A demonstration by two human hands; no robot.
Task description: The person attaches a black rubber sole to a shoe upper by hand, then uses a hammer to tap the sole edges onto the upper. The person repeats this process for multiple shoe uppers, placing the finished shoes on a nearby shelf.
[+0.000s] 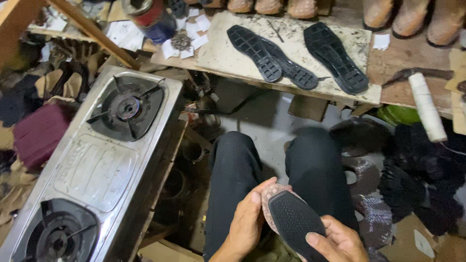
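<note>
**On the Lap, a Shoe Held Sole-Up in Both Hands**

Low in the view, above the knees in black trousers (272,165): a shoe (291,218), turned over, black ribbed sole uppermost, a pinkish woven upper visible along its left edge. Left hand (246,224) curled around the shoe's left side, thumb pressed on the toe end, fingers tucked under and out of sight. Right hand (340,241) closed on the lower right of the sole, thumb laid flat across the rubber. Both hands clasped on the shoe, neither spread wide.

To the left, close beside the knee: a steel two-burner gas stove (97,170), set at a slant, black pan supports on each burner. Beyond it, a maroon cushion (39,133) among scraps of tan and black material.

Straight ahead, on a pale, glue-stained board (218,53): three loose black soles, two (272,56) overlapping near the middle, one (335,58) apart to the right. Farther back, a red and blue tin (150,19) with scattered white paper slips around it. Along the top edge, a row of tan shoes (407,17), toes cut off by the frame.

To the right, on a brown bench: a spool of white thread (427,106), lying tilted, well apart from the hands. Beneath it, dark heaps of shoe uppers (417,184), too blurred to sort out.
</note>
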